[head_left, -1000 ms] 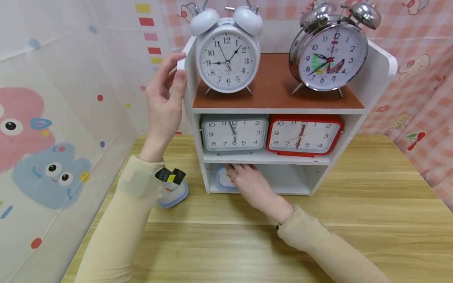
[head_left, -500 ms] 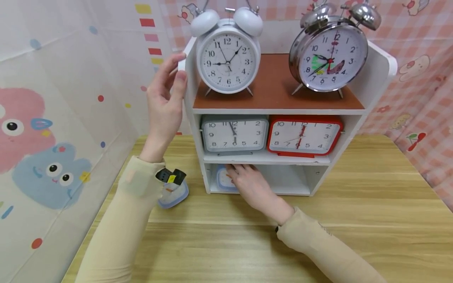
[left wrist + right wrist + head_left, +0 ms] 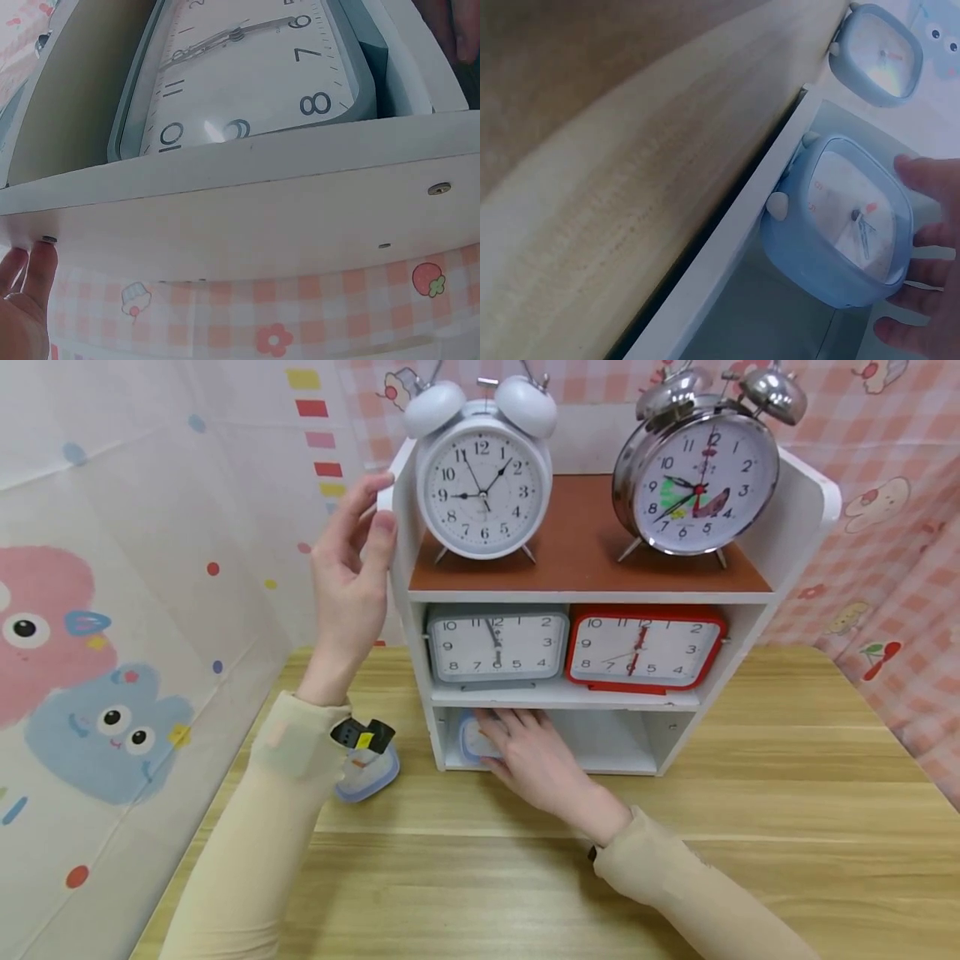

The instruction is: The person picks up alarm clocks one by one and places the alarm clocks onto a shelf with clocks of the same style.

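A white shelf unit (image 3: 592, 597) stands on the table. My left hand (image 3: 348, 585) rests its extended fingertips and thumb against the upper left side panel. In the bottom compartment, a small light-blue alarm clock (image 3: 855, 217) stands at the left, partly covered in the head view by my right hand (image 3: 536, 760). The right wrist view shows that hand's spread fingers (image 3: 922, 176) along the clock's edge, not curled round it. A second light-blue alarm clock (image 3: 371, 777) sits on the table left of the shelf, partly behind the left wrist.
On top are a white twin-bell clock (image 3: 483, 489) and a silver twin-bell clock (image 3: 701, 485). The middle compartment holds a grey clock (image 3: 498, 647) and a red-framed clock (image 3: 645, 647). Patterned cloth (image 3: 150, 610) hangs at the left and behind the wooden table (image 3: 480, 877).
My right hand has shifted slightly, its fingers spreading and the thumb coming into sight beside the light-blue clock. The left hand stays in place at the side panel.
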`<action>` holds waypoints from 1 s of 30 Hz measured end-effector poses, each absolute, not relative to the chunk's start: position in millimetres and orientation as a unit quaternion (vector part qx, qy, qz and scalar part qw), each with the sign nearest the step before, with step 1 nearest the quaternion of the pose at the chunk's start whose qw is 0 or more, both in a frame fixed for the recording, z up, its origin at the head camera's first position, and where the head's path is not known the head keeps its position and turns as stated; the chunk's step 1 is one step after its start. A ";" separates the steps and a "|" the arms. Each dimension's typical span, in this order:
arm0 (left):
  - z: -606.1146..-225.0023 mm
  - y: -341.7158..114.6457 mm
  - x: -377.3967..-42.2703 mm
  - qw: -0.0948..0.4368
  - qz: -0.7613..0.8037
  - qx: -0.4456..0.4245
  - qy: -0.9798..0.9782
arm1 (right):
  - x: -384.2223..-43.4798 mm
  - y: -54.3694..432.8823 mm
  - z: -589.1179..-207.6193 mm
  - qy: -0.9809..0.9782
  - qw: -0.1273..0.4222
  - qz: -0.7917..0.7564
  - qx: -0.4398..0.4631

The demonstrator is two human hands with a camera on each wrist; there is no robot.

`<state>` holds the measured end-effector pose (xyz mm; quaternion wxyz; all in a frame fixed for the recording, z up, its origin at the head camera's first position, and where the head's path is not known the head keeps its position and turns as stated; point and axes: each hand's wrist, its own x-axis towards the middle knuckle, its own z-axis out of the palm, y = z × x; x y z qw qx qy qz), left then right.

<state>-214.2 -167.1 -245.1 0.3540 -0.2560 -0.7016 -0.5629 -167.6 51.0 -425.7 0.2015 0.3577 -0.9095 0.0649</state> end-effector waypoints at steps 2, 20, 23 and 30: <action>-245.1 -166.6 -213.4 0.353 -0.560 -0.254 -0.705 | -165.3 52.9 -425.8 -0.909 0.193 0.076 0.362; -271.7 -193.9 -191.2 0.300 -0.540 -0.184 -0.765 | -134.3 80.3 -410.7 -0.882 0.207 0.079 0.415; -279.8 -198.5 -184.4 0.290 -0.529 -0.173 -0.778 | -127.4 86.0 -405.6 -0.868 0.236 0.086 0.427; -292.9 -209.2 -172.8 0.280 -0.493 -0.169 -0.806 | -117.7 103.6 -383.6 -0.827 0.329 0.131 0.438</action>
